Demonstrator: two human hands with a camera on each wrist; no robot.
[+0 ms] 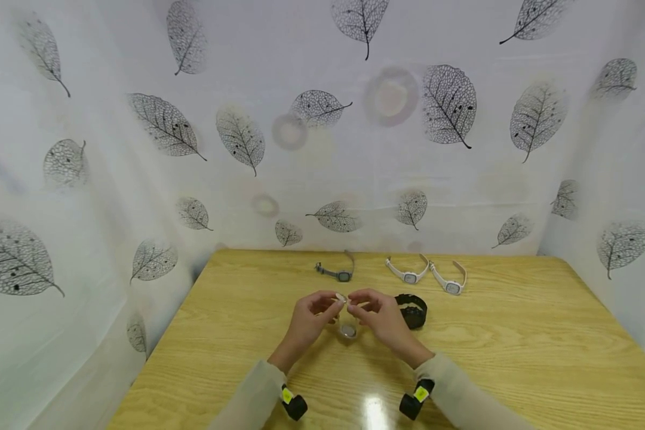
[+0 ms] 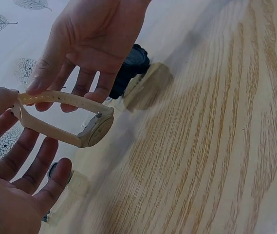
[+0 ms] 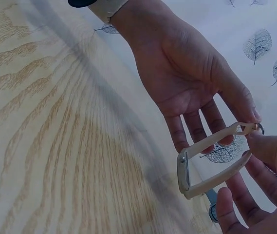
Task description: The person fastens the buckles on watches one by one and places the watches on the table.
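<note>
A pale cream wristwatch [image 2: 60, 130] hangs between both hands, its case lower than its strap ends. My left hand [image 1: 313, 319] pinches one side of the strap ends between thumb and fingers. From the other side, my right hand [image 1: 380, 318] pinches the strap at the same spot, fingertips nearly meeting the left ones. The strap forms a loop, with the case at its far end in the right wrist view. Whether the buckle is fastened is hidden by the fingertips. Close beside the right hand lies a black watch [image 1: 415, 316] on the table.
On the wooden table [image 1: 516, 334], a grey watch [image 1: 344, 276] and two white ones, a left white watch [image 1: 410, 278] and a right white watch [image 1: 453, 288], lie near the back edge. A leaf-patterned curtain [image 1: 322, 173] surrounds the table's back and sides.
</note>
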